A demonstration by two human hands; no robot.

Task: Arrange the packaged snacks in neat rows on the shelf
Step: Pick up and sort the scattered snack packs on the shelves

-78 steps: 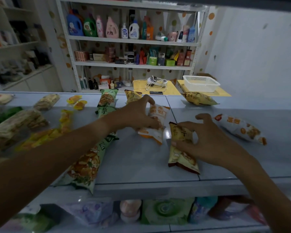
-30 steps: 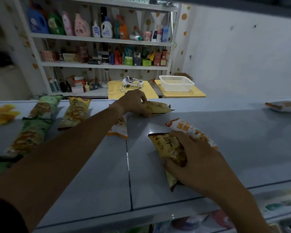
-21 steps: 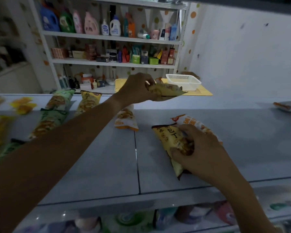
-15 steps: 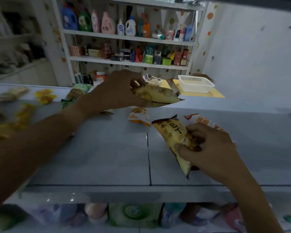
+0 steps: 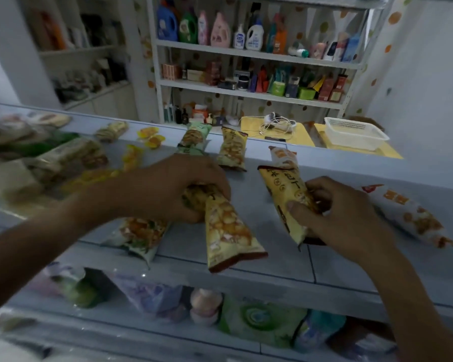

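My left hand grips the top of a yellow snack packet whose lower end reaches the front edge of the grey shelf. My right hand holds a second yellow packet to its right. A green packet lies partly under my left hand. A white and orange packet lies right of my right hand. Another white and orange packet lies behind the held one. At the back lie one green packet and one yellow packet.
Several wrapped snacks crowd the shelf's left part, blurred. The shelf below holds bagged goods. Beyond the shelf stand a rack of bottles and boxes, yellow stools with cables and a white basket.
My left hand lifted a yellow packet from the far side and brought it down near the front, left of the packet in my right hand. The view swung left.
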